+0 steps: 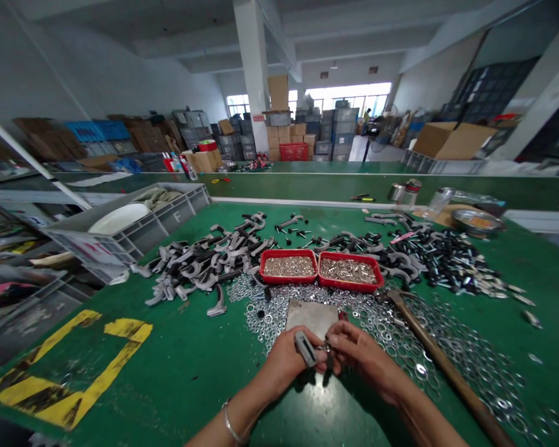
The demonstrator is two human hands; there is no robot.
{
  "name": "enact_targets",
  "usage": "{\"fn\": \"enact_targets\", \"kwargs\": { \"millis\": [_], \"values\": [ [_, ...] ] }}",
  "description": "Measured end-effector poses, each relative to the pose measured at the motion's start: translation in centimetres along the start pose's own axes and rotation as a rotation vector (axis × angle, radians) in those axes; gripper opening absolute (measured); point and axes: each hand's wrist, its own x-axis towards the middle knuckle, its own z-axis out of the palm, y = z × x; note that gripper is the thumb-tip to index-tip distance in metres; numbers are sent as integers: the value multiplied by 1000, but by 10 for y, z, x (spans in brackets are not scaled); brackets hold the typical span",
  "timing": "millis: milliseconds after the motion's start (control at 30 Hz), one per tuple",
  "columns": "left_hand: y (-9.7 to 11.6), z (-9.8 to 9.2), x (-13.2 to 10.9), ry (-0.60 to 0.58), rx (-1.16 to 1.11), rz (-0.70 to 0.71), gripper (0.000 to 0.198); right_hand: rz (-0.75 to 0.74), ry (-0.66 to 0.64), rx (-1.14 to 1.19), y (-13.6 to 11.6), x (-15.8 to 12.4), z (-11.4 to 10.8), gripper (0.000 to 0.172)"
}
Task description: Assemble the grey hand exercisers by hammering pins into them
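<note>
My left hand (284, 359) is closed around a small grey metal clamp piece (305, 347), low in the middle of the view above the green table (177, 366). My right hand (361, 354) pinches a small dark part (328, 355) against that piece; I cannot make out what it is. Both hands meet just in front of a flat grey metal plate (312, 315). Loose steel washers (382, 323) lie scattered around the plate. Two red trays (320, 268) of small shiny hardware stand just beyond.
A pile of grey clamp pieces (200, 264) lies at left, dark bolts (451, 257) at right. A hammer (440, 360) with a wooden handle runs down the right side. A grey crate (135, 226) sits far left, yellow tape marks (74, 366) near left.
</note>
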Motion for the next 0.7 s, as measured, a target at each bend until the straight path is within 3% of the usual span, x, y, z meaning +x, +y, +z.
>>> {"fn": "enact_targets", "kwargs": {
  "millis": [133, 267, 333, 567, 700],
  "values": [
    [-8, -5, -4, 21, 186, 58, 27, -39, 105, -106, 0, -5, -3, 36],
    [-10, -20, -7, 1, 282, 129, 50, -116, 198, -306, -8, -15, -10, 38],
    [-11, -23, -8, -2, 221, 107, 48, -117, 192, -379, -11, -20, -10, 33],
    [-21, 3, 2, 116, 108, 101, 35, -206, 358, -408, 4, -19, 11, 31],
    [-19, 3, 4, 182, 114, 112, 36, -212, 387, -402, 12, -18, 16, 30]
  ]
}}
